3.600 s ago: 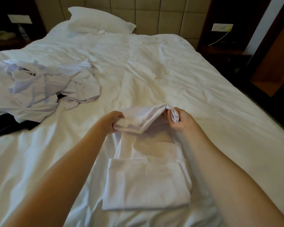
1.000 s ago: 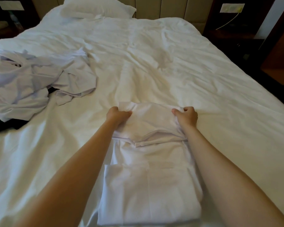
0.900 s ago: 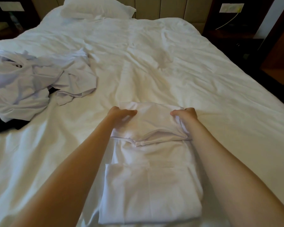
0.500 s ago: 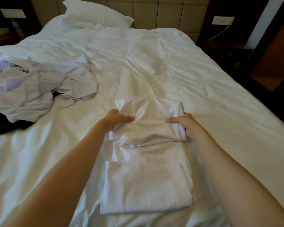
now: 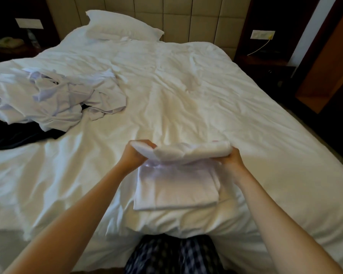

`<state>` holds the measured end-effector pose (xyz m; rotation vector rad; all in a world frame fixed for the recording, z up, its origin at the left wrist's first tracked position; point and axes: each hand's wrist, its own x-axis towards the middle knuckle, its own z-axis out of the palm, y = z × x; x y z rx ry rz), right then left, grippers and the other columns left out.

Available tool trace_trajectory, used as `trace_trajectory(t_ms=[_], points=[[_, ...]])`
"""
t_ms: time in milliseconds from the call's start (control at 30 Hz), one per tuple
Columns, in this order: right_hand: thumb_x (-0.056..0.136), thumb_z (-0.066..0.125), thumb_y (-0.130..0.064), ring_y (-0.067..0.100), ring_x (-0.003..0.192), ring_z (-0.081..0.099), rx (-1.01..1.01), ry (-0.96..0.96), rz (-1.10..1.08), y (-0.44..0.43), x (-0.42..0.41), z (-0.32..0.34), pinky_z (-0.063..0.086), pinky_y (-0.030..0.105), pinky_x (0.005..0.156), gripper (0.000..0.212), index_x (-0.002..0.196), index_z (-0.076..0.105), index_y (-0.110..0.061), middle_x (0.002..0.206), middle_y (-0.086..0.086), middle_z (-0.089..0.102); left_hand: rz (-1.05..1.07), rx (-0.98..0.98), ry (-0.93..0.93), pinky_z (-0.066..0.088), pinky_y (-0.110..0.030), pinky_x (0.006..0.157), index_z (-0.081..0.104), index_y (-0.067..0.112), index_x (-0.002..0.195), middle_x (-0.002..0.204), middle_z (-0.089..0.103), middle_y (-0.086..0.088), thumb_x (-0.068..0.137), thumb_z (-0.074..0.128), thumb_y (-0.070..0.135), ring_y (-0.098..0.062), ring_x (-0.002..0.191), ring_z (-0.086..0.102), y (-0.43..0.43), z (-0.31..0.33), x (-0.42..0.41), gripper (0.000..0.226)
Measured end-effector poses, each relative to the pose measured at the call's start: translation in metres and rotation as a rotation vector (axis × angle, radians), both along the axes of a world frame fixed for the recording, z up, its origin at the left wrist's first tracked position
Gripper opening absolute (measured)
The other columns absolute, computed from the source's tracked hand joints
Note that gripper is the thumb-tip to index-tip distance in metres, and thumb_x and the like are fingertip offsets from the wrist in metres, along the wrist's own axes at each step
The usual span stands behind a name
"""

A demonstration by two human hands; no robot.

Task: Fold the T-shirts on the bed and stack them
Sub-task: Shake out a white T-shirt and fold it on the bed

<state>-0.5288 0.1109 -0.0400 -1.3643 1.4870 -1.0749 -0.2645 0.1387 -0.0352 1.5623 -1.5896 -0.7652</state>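
Dim warm room light, dark corners, soft motion blur, wide-angle edge bowing

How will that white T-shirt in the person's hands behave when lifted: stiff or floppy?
Probably floppy: the T-shirt hangs limp from the left hand and right hand, which grip its raised end. It would probably slump out of its folds if dropped, like the crumpled pile at the left.

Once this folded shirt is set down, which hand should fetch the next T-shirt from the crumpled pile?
Left, probably. The crumpled pile lies nearer the left hand; the right hand would have to cross the folded stack. Both grip the held T-shirt.
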Motion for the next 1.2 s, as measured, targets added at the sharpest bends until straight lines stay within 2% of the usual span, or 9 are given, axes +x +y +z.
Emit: trace_trajectory(t_ms=[100,233,400,533,600,667,800,933,1200], points=[[0.087,0.06,0.001,0.022,0.113,0.055,-0.06,0.144,0.108,0.022,-0.005,-0.02,0.043,0.016,0.089,0.033,0.118,0.061,-0.008,0.126,0.012,0.058,-0.126,-0.136,0.076,0.047,-0.017,0.086,0.071,0.047,0.066,0.081,0.069,0.025,0.063,0.075,0.021,0.001,0.084,0.064,0.024,-0.023,0.013,0.027],[0.083,0.059,0.009,0.028,0.13,0.041,-0.145,0.346,0.246,0.041,-0.009,-0.045,0.034,0.025,0.103,0.032,0.094,0.074,-0.017,0.14,0.013,0.044,-0.188,-0.147,0.039,0.043,-0.013,0.09,0.07,0.052,0.067,0.089,0.067,0.028,0.06,0.065,0.033,0.003,0.093,0.06,0.037,-0.046,0.018,0.021],[0.084,0.055,0.008,0.028,0.135,0.035,-0.126,0.504,0.278,0.047,-0.018,-0.042,0.026,0.022,0.105,0.032,0.093,0.075,-0.015,0.145,0.012,0.038,-0.178,-0.26,-0.185,0.038,-0.002,0.084,0.071,0.052,0.069,0.085,0.068,0.013,0.062,0.075,0.002,0.008,0.094,0.057,0.042,-0.062,0.022,0.051],[0.088,0.05,0.002,0.023,0.129,0.043,-0.058,0.509,0.123,0.05,-0.014,-0.016,0.029,0.017,0.097,0.032,0.081,0.074,-0.018,0.141,0.007,0.045,-0.328,-0.203,-0.554,0.04,-0.038,0.099,0.073,0.036,0.095,0.116,0.066,0.001,0.077,0.062,0.0,-0.023,0.118,0.054,0.049,-0.036,0.03,0.042],[0.086,0.053,-0.002,0.024,0.122,0.05,-0.143,0.522,-0.081,0.052,-0.003,0.002,0.034,0.019,0.087,0.024,0.092,0.074,-0.012,0.131,0.005,0.054,-0.266,0.001,-0.735,0.022,-0.041,0.111,0.066,0.039,0.111,0.139,0.047,0.007,0.083,0.048,-0.007,-0.021,0.138,0.03,0.057,-0.015,0.027,0.057],[0.083,0.05,0.002,0.026,0.122,0.05,-0.273,0.508,-0.171,0.056,0.023,0.015,0.033,0.021,0.09,0.032,0.108,0.068,-0.008,0.129,0.008,0.055,-0.078,-0.075,-0.73,0.021,-0.035,0.11,0.063,0.033,0.118,0.143,0.044,0.003,0.078,0.043,-0.01,-0.02,0.139,0.029,0.064,0.001,0.008,0.062],[0.099,0.034,-0.011,0.02,0.146,0.012,-0.308,0.731,0.127,0.069,0.092,-0.001,0.008,0.031,0.116,0.05,0.148,0.026,-0.009,0.158,0.009,0.016,0.023,-0.19,-0.492,0.013,-0.03,0.115,0.033,0.011,0.145,0.153,0.03,-0.005,0.09,0.03,0.002,-0.021,0.144,0.02,0.073,-0.003,-0.063,0.056],[0.101,0.013,-0.045,0.016,0.146,-0.009,0.004,1.043,0.294,0.067,0.072,-0.053,-0.01,0.04,0.116,0.058,0.152,-0.002,-0.021,0.16,0.001,-0.008,-0.053,0.133,-0.726,-0.002,-0.033,0.116,-0.003,0.017,0.151,0.159,-0.008,-0.001,0.103,0.014,0.031,-0.016,0.146,-0.005,0.069,-0.061,-0.072,0.052],[0.1,0.01,-0.048,0.021,0.146,-0.014,0.051,1.128,0.283,0.053,0.064,-0.052,-0.011,0.038,0.116,0.057,0.151,-0.004,-0.027,0.159,0.007,-0.014,0.024,0.197,-0.779,-0.01,-0.038,0.116,-0.007,0.02,0.15,0.157,-0.016,-0.003,0.102,0.013,0.033,-0.018,0.145,-0.014,0.06,-0.063,-0.07,0.053]])
